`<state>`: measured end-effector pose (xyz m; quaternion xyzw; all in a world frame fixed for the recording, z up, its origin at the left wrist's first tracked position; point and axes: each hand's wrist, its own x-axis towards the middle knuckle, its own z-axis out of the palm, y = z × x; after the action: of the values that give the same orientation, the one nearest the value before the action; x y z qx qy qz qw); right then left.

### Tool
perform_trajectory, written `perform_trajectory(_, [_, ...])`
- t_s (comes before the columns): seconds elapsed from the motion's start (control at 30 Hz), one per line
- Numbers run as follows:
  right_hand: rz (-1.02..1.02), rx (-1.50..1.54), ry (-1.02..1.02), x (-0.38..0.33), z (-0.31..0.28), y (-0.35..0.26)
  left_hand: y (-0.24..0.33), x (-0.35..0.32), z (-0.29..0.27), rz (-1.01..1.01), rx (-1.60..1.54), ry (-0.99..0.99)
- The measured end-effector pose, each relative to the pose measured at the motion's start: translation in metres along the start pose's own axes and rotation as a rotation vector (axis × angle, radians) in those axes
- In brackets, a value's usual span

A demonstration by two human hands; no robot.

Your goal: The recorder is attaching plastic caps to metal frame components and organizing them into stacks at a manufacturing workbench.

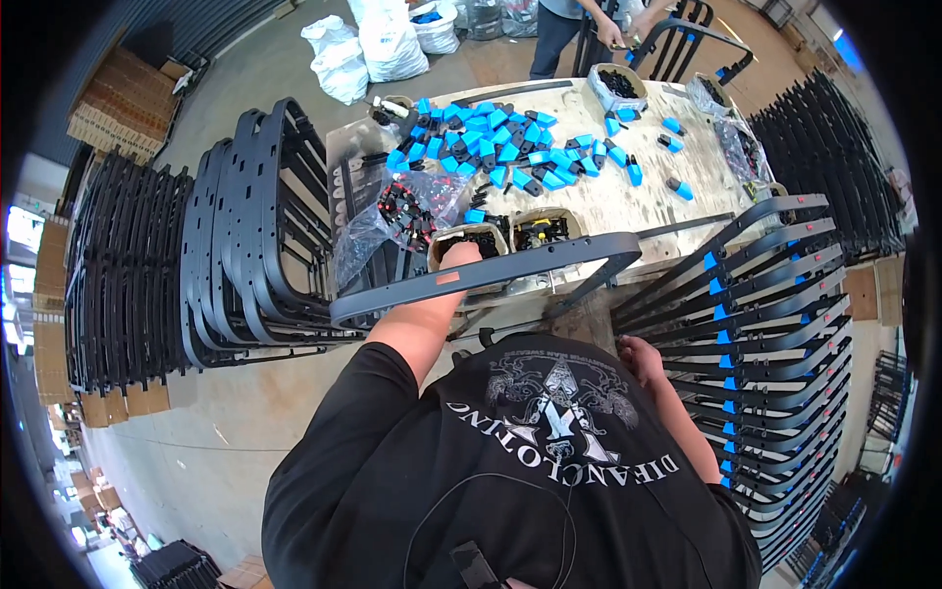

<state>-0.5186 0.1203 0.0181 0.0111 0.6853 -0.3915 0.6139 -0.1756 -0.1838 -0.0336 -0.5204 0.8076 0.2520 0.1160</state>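
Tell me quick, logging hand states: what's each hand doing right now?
Left hand: reaching into a brown paper cup; grip hidden, cannot be told.
Right hand: at the table edge, grip cannot be told.

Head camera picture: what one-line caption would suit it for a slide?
Left hand reaches into a small tub of black parts behind a dark metal frame; right hand rests beside stacked frames.

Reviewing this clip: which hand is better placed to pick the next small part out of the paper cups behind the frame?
Left, probably. The left hand already reaches over the dark frame into a paper cup. The right hand sits low near the body, beneath the frame.
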Motion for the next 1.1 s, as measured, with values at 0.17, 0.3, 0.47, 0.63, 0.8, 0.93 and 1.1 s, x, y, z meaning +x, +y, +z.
perform_trajectory(0.17, [-0.038, -0.093, -0.003, -0.007, 0.009, 0.004, -0.019, -0.001, 0.009, 0.013, 0.119, 0.039])
perform_trajectory(0.3, [-0.087, -0.033, -0.105, -0.005, 0.02, -0.003, -0.006, -0.022, -0.007, -0.041, -0.195, 0.234])
perform_trajectory(0.47, [-0.106, -0.116, -0.273, -0.016, 0.069, -0.038, 0.023, -0.057, -0.034, -0.139, -0.317, 0.272])
perform_trajectory(0.63, [-0.063, -0.066, -0.584, -0.04, 0.133, -0.075, 0.115, -0.13, -0.076, 0.322, -0.458, 0.172])
perform_trajectory(0.8, [0.13, 0.006, -0.707, -0.042, 0.143, -0.088, 0.151, -0.164, -0.113, 0.349, -0.387, 0.05])
perform_trajectory(0.93, [0.006, -0.17, -0.789, -0.028, 0.106, -0.081, 0.128, -0.203, -0.131, 0.463, -0.449, 0.038])
perform_trajectory(1.1, [0.132, -0.068, -0.659, 0.002, 0.041, -0.081, 0.124, -0.261, -0.186, 0.67, -0.645, 0.435])
